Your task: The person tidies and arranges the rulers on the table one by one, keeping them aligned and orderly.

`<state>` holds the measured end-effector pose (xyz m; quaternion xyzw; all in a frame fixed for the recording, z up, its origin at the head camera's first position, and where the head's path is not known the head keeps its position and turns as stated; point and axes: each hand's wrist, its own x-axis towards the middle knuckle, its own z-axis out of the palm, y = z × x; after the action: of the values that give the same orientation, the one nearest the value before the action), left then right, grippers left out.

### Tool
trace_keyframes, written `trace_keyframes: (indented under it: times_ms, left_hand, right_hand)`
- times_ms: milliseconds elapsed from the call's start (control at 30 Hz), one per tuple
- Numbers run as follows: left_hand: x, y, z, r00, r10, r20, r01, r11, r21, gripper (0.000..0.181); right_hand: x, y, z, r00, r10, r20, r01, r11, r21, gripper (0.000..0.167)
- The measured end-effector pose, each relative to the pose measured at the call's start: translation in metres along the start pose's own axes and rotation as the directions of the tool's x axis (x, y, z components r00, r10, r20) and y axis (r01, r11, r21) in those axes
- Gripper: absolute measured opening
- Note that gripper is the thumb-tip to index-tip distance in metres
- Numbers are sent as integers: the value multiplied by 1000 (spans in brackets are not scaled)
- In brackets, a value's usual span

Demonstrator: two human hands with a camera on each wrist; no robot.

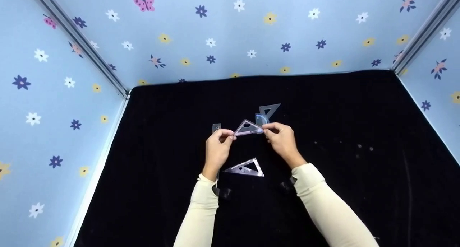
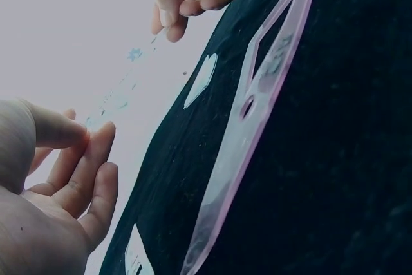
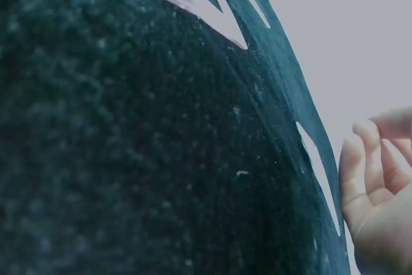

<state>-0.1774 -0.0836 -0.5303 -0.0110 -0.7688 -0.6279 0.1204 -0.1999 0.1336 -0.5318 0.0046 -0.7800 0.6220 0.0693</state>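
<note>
sleeves (image 1: 329,198), left hand (image 1: 217,149) before small piece (image 1: 214,125)

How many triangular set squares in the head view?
3 set squares: one held by left hand and right hand, one lower in view, one by the protractor. The partly hidden leftmost piece is unclear.

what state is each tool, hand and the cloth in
left hand: pinching held triangle by its left corner
right hand: pinching its right corner
held triangle: raised off cloth
protractor: lying, partly behind held triangle
far triangle: lying, overlaps protractor in head view
near triangle: lying flat, untouched
left piece: lying, partly hidden by left hand
cloth: spread out
</note>
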Motion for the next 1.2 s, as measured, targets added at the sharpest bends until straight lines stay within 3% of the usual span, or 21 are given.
trace_keyframes:
  times_ms: [167,467,733,967,1200]
  left_hand:
    - [-4,-1,2,1000,12,17,-12,1000,-11,14]
    - [-8,-5,4,997,42,57,-45,998,53,18]
    - [-10,-3,5,993,57,103,-61,997,38,21]
    - [-13,1,5,992,72,104,-80,994,75,21]
    - [-16,0,13,990,86,115,-87,996,0,20]
  right_hand:
    - [-7,-2,-4,1000,-10,0,10,1000,9,13]
    - [-17,-1,-15,999,-32,15,32,999,-27,13]
    - [-26,1,-22,997,-69,27,70,997,-37,12]
    - [-33,-1,-26,996,-85,36,86,996,-35,12]
    - [-40,2,-33,996,-88,27,88,996,-21,13]
